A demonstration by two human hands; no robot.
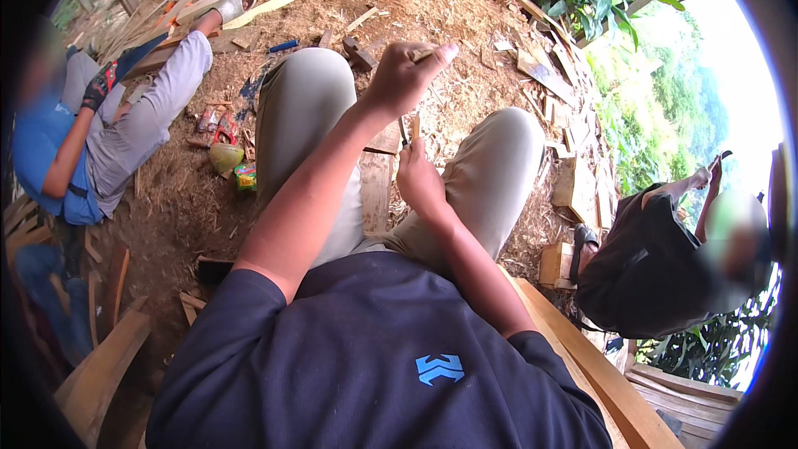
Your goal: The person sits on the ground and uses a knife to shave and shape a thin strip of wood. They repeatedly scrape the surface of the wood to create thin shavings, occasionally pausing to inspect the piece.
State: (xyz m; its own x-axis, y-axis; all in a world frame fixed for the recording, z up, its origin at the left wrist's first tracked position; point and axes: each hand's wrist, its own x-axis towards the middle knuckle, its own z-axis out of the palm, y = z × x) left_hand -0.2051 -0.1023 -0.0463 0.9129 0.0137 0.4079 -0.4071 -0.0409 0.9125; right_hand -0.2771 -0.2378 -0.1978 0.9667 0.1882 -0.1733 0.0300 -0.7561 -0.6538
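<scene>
My left hand [406, 76] is raised beyond my left knee, its fingers curled around a light brown wooden piece [425, 55]; only a short bit shows by the thumb, so its kind is unclear. Nearer to me, between my knees, my right hand [422, 179] is closed around a thin upright strip of wood [416, 126]. A narrow dark strip [404, 130] stands beside it, too small to name. Below that hand a pale wooden board [376, 191] lies between my legs. A dark brown wooden block [359, 56] appears just left of my left hand.
Wood shavings and offcuts [544, 75] cover the ground. A blue-handled item [283, 46], a green coconut-like object [225, 158] and a colourful packet [245, 176] lie left. One person [62, 145] with a gloved hand sits left; another [644, 262] sits right. A long beam [594, 366] runs beside me.
</scene>
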